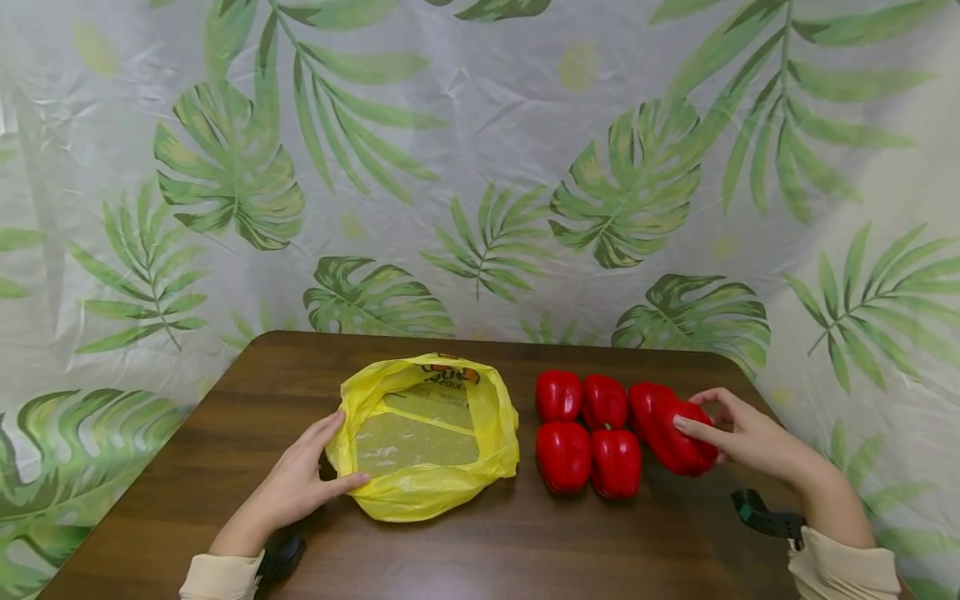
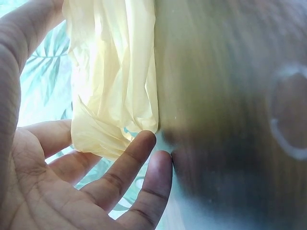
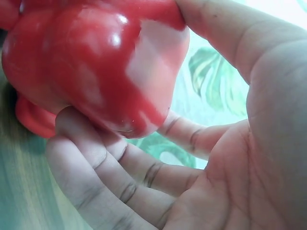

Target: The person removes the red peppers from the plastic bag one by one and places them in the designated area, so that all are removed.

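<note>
A yellow plastic bag [image 1: 498, 433] stands on the table with its mouth spread wide and its inside showing. My left hand [image 1: 300, 479] holds the bag's left side, thumb on the near rim and fingers round the far side. In the left wrist view the pale-looking bag [image 2: 115, 72] lies between thumb and fingers. On the right, my right hand [image 1: 738, 437] grips a red bell pepper [image 1: 684, 437], thumb on top and fingers beneath its outer end. The right wrist view shows this pepper [image 3: 91, 57] close up. Behind it another red pepper [image 1: 645, 402] is partly hidden.
Several more red bell peppers [image 1: 564, 457] sit close together in two rows between the bag and my right hand. All stand on a dark wooden table [image 1: 480, 558]. A leaf-patterned sheet [image 1: 495, 150] hangs behind the table's back edge.
</note>
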Motion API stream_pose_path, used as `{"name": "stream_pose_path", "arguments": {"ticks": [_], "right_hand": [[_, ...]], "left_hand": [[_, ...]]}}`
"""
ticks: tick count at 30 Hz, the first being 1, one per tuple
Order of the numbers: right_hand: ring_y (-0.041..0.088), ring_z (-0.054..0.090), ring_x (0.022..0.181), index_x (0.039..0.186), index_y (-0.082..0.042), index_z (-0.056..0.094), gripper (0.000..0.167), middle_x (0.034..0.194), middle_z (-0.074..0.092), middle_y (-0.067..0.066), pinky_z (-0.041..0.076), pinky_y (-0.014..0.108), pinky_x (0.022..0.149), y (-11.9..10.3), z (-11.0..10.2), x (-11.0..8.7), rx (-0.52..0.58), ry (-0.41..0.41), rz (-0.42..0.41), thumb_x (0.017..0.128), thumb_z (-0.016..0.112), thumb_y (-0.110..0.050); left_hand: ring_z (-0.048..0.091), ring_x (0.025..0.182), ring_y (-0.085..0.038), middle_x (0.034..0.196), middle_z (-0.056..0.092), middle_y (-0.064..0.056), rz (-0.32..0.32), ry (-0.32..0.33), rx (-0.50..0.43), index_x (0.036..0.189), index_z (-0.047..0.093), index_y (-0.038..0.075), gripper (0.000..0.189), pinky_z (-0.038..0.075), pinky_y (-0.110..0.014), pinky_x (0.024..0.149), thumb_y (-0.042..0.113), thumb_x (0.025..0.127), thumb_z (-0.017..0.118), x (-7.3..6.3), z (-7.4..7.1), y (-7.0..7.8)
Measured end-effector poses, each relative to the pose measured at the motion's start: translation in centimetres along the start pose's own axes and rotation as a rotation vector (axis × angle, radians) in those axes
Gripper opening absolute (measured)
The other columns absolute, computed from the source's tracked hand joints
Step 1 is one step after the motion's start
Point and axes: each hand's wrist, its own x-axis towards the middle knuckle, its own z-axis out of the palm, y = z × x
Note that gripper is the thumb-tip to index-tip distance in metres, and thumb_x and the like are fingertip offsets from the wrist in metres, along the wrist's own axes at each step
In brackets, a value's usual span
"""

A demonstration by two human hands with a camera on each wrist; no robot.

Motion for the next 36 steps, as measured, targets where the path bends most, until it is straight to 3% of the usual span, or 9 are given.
{"name": "stream_pose_path", "arguments": {"ticks": [26, 36], "right_hand": [[0.023, 0.067, 0.083, 0.149, 0.005, 0.036, 0.069, 0.1, 0.067, 0.011, 0.06, 0.037, 0.074, 0.9, 0.3, 0.4, 0.007, -0.072, 0.017, 0.107, 0.063, -0.043], [0.021, 0.064, 0.077, 0.14, 0.004, 0.039, 0.066, 0.085, 0.062, 0.006, 0.054, 0.034, 0.07, 1.3, 1.2, 0.8, -0.016, -0.096, 0.021, 0.105, 0.066, -0.044]], "left_hand": [[0.041, 0.152, -0.053, 0.169, 0.038, -0.029, 0.0, -0.005, -0.008, 0.164, 0.036, -0.006, 0.108, 0.042, -0.071, 0.116, 0.054, 0.089, 0.085, 0.1, 0.1, -0.1], [0.04, 0.153, -0.053, 0.169, 0.037, -0.029, -0.004, -0.011, -0.008, 0.164, 0.035, -0.006, 0.108, 0.041, -0.071, 0.117, 0.055, 0.089, 0.084, 0.0, 0.0, 0.1]]}}
